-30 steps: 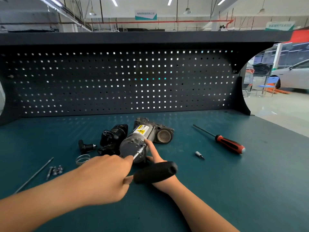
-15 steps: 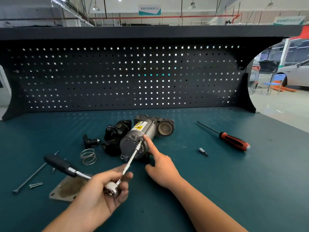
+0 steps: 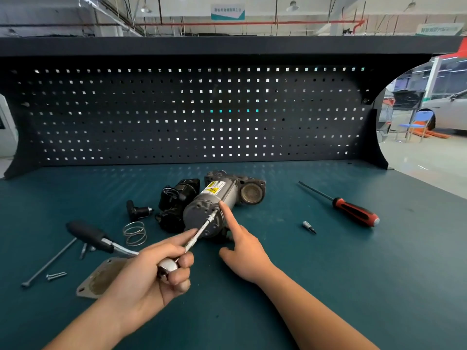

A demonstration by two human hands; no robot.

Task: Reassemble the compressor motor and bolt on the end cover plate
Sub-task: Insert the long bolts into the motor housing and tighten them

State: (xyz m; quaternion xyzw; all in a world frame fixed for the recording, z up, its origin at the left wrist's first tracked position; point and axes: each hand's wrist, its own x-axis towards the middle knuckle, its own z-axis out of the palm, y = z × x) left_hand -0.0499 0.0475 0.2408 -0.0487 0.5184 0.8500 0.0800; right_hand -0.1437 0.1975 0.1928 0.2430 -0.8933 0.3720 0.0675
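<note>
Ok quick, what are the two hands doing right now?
Left hand: grips the chrome, black-handled ratchet wrench at its head.
Right hand: holds nothing; straight forefinger touches the grey cylindrical motor.

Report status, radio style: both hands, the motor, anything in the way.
Left hand grips ratchet, extension tip on motor end. Right hand forefinger braces motor. Cover plate off, on bench. Nothing blocking.

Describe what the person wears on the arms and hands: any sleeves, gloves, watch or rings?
Nothing is worn. The left hand and the right hand are bare, with no gloves and no rings to be seen. The left forearm and the right forearm are bare down to the picture's edge: no sleeve, cuff, watch or wristband shows.
</note>
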